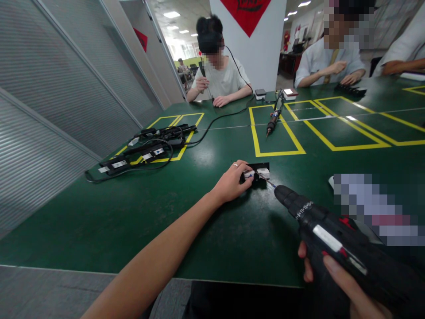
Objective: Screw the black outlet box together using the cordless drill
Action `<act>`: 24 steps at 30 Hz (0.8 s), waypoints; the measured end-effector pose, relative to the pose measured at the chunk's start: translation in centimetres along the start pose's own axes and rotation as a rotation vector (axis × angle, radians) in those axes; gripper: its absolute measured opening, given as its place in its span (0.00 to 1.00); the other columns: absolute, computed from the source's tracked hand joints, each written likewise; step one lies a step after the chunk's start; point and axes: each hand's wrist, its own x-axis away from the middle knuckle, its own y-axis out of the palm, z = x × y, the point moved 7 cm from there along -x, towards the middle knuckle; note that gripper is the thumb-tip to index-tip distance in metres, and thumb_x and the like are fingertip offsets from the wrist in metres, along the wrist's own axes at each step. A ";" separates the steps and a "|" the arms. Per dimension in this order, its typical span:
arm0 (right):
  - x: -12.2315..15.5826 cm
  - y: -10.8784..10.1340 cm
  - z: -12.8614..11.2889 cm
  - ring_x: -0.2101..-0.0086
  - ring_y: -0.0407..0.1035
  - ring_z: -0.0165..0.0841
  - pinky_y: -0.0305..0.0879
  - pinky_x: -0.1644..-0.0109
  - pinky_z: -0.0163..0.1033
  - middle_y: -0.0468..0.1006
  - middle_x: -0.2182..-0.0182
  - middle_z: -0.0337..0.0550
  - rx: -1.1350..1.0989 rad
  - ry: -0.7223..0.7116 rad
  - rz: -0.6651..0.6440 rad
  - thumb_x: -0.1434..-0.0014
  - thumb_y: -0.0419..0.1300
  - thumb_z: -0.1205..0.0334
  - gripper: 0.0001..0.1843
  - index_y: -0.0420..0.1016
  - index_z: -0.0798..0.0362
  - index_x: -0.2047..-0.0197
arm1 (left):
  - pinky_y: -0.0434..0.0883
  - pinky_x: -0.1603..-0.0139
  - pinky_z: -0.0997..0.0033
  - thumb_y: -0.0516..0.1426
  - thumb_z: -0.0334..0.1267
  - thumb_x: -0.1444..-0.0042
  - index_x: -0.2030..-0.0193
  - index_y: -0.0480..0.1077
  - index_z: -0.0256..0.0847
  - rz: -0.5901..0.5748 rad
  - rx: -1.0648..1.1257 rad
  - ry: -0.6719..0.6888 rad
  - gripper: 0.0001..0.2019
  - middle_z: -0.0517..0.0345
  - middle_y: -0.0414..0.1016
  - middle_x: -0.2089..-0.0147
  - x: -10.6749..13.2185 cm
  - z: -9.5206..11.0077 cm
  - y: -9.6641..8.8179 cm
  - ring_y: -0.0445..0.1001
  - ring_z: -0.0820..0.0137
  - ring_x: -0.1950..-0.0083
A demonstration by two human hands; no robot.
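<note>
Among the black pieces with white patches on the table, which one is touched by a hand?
The piece near the tip of the drill bit, held by the left hand. The other pieces lie untouched, farther left.

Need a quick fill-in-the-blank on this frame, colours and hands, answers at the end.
The ____ hand grips the drill.
The ____ hand holds the part.
The tape on the tabletop is ____ in colour.
The tabletop itself is ____ in colour.

Missing words: right; left; yellow; green.
</note>
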 end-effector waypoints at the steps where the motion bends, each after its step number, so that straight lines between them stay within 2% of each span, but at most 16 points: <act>1: 0.2 -0.5 -0.1 0.77 0.76 0.38 0.76 0.72 0.37 0.81 0.78 0.42 -0.001 0.001 0.126 0.40 0.57 0.51 0.14 0.80 0.48 0.68 | 0.66 0.42 0.60 0.53 0.38 0.41 0.52 0.66 0.41 0.002 -0.002 -0.001 0.11 0.51 0.66 0.48 0.0 0.0 0.0 0.67 0.64 0.45; 2: 0.5 -0.5 -0.1 0.77 0.76 0.37 0.76 0.72 0.36 0.81 0.78 0.41 -0.009 0.001 0.178 0.40 0.57 0.52 0.13 0.80 0.48 0.67 | 0.66 0.42 0.60 0.53 0.38 0.41 0.52 0.66 0.41 0.002 -0.003 -0.001 0.11 0.51 0.66 0.48 0.0 0.0 0.0 0.67 0.64 0.45; 4: 1.0 0.2 0.1 0.79 0.75 0.36 0.75 0.72 0.34 0.80 0.80 0.41 -0.031 -0.008 0.179 0.40 0.57 0.53 0.13 0.79 0.48 0.69 | 0.66 0.42 0.60 0.53 0.38 0.41 0.52 0.66 0.41 0.001 -0.002 0.002 0.11 0.50 0.66 0.48 0.0 0.0 -0.1 0.67 0.64 0.45; 8: 1.7 -0.1 1.1 0.76 0.75 0.33 0.74 0.69 0.31 0.81 0.76 0.40 -0.063 -0.018 0.237 0.40 0.58 0.53 0.10 0.78 0.47 0.65 | 0.66 0.42 0.60 0.53 0.38 0.40 0.52 0.66 0.40 -0.008 0.001 0.005 0.11 0.50 0.66 0.48 0.0 0.1 -0.1 0.67 0.63 0.46; 11: 1.7 -0.3 2.3 0.73 0.76 0.33 0.73 0.63 0.31 0.81 0.73 0.39 -0.035 0.000 0.172 0.39 0.57 0.54 0.10 0.77 0.48 0.62 | 0.66 0.42 0.60 0.53 0.38 0.41 0.52 0.66 0.40 -0.005 0.000 0.002 0.11 0.50 0.66 0.48 0.0 0.1 -0.1 0.67 0.63 0.46; 15: 1.8 -0.4 2.7 0.72 0.75 0.35 0.73 0.64 0.34 0.81 0.67 0.41 -0.082 -0.003 0.159 0.39 0.57 0.54 0.10 0.76 0.48 0.60 | 0.66 0.42 0.59 0.53 0.38 0.41 0.52 0.66 0.41 -0.001 -0.001 -0.005 0.11 0.50 0.66 0.48 0.0 0.0 0.0 0.67 0.63 0.45; 20: 1.7 -0.1 1.8 0.74 0.75 0.35 0.73 0.67 0.33 0.80 0.76 0.41 -0.010 0.050 0.159 0.38 0.56 0.52 0.12 0.77 0.48 0.64 | 0.66 0.42 0.60 0.53 0.39 0.41 0.52 0.66 0.41 0.000 0.003 0.000 0.11 0.50 0.66 0.48 0.0 0.0 0.0 0.67 0.63 0.45; 24: 1.3 0.0 1.5 0.78 0.74 0.35 0.73 0.71 0.33 0.80 0.79 0.42 -0.057 0.068 0.146 0.40 0.58 0.52 0.12 0.77 0.48 0.68 | 0.66 0.42 0.60 0.53 0.38 0.41 0.51 0.66 0.41 0.004 0.011 -0.005 0.11 0.50 0.66 0.48 0.0 0.1 0.0 0.67 0.63 0.45</act>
